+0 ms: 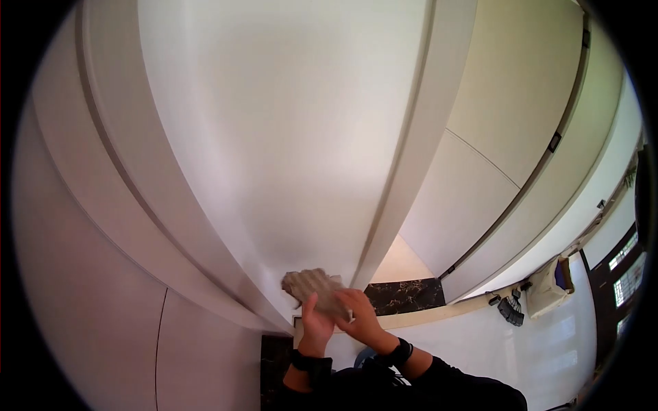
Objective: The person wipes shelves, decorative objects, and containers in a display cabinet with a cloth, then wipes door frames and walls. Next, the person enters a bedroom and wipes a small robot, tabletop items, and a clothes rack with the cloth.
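A crumpled grey-brown cloth (pixel 312 282) is bunched up low in the middle of the head view, before a white wall panel. My left hand (pixel 318 327) holds it from below, with the thumb pointing up along its near side. From the right, my right hand (pixel 359 314) grips the same cloth, its fingers curled over the edge. The two hands are close together, and the cloth hides part of their fingers. Both wrists wear black bands. Whether the cloth touches the panel, I cannot tell.
The white panel (pixel 295 137) stands between upright frames. Right of it is a doorway with a pale door (pixel 493 151) and a dark marbled threshold (pixel 408 294). A pale bag (pixel 548 291) and dark shoes (pixel 510 312) sit on the floor at the right.
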A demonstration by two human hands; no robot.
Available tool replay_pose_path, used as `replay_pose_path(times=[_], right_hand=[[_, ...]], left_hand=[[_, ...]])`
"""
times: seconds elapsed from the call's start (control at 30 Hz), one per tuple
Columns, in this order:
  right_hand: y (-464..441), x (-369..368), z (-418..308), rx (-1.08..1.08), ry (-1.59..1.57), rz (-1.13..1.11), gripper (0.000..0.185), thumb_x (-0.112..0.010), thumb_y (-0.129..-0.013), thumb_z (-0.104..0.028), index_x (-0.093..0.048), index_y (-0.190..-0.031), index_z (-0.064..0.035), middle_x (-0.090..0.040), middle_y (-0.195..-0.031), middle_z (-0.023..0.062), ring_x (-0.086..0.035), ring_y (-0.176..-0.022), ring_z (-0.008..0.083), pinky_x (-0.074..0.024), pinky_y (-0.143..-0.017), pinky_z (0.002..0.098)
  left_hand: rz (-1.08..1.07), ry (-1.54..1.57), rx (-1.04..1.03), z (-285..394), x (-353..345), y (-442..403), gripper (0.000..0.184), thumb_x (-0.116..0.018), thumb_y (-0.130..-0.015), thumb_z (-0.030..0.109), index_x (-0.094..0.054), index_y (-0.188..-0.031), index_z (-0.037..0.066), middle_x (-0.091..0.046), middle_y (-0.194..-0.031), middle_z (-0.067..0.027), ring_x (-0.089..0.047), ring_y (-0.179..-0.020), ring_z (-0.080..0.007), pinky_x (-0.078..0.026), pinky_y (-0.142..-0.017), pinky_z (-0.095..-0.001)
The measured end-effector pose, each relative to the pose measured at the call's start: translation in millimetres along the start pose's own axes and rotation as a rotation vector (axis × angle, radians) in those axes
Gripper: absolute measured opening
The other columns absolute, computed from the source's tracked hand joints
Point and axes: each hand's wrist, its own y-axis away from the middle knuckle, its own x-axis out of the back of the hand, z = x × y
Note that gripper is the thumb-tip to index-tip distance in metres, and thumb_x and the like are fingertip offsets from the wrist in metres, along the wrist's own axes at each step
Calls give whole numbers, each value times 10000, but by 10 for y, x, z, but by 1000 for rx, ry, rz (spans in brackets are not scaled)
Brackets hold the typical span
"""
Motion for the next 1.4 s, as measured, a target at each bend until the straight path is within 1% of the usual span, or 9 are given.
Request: replay_pose_path(times=[0.13, 0.2, 0.33, 0.43, 0.6, 0.73, 0.9, 1.13, 1.4], right_hand=[[-69, 9, 126, -193, -150, 125, 281, -492, -685, 38, -545, -950, -41, -536, -830, 141, -525, -790, 301, -432, -677, 319], [-156, 152, 56, -249, -210, 222, 249, -424, -741, 52, -531, -954, -22, -520, -696, 108, -491, -596, 133, -404, -568, 223], [-185, 322, 49, -268, -306, 207, 259, -380, -786, 31, -492, -1013, -21, -572, -777, 104, -524, -706, 118, -420, -637, 234], [-163, 387, -15, -246, -348, 131, 267, -388, -773, 31, -511, -1004, -20, -575, -760, 94, -522, -697, 109, -421, -635, 227], [-166, 430, -111, -166, -412, -265, 244, -475, -724, -45, -556, -954, -51, -591, -759, 134, -575, -624, 198, -452, -606, 268], [-181, 449, -209, -169, -402, -357, 307, -505, -679, -57, -541, -984, -73, -594, -813, 135, -589, -716, 275, -464, -650, 299], [-98, 491, -204, -244, -174, -261, 344, -660, -631, -104, -557, -957, -68, -587, -791, 105, -579, -688, 228, -456, -621, 279], [-97, 571, 494, -324, 310, -107, 254, -633, -571, -98, -608, -823, -118, -558, -729, 67, -547, -709, 257, -436, -610, 314], [97, 700, 803, -495, 235, 222, 312, -537, -659, -57, -545, -969, -88, -569, -828, 135, -547, -773, 319, -447, -655, 340]], left_hand=[[-196, -300, -191, 29, -242, 44, 512, -480, -740, 164, -318, -1208, 37, -393, -1199, -92, -358, -1125, -246, -254, -963, -382], [24, -492, -278, 15, -48, -34, 531, -495, -696, 116, -331, -1191, 21, -407, -1182, -95, -377, -1115, -225, -294, -937, -367], [224, -550, -474, 265, 161, 5, 512, -483, -690, 25, -343, -1182, 25, -398, -1173, -93, -372, -1103, -197, -298, -923, -347], [-26, -1172, -734, 378, -61, 84, 668, -513, -646, 17, -219, -1245, -7, -306, -1231, -148, -285, -1157, -267, -203, -972, -370], [-564, -1207, -192, 253, -356, 103, 738, -574, -628, 22, -199, -1263, 13, -357, -1197, -166, -371, -1103, -254, -280, -925, -316], [-590, -1264, -94, 409, -269, 81, 598, -575, -620, 11, -365, -1178, 36, -532, -959, -130, -525, -884, -191, -406, -775, -276], [-415, -1293, 96, 388, -65, -48, 157, -647, -618, 40, -533, -718, -1, -529, -686, -55, -470, -646, -87, -386, -577, -221], [-779, -993, 215, 383, -176, -827, 151, -582, -605, -52, -478, -704, -5, -419, -668, -7, -401, -654, -57, -325, -569, -186], [-972, -1168, 356, 244, -355, -1483, 222, -611, -648, 30, -518, -841, -29, -495, -735, -25, -432, -701, -59, -385, -642, -207]])
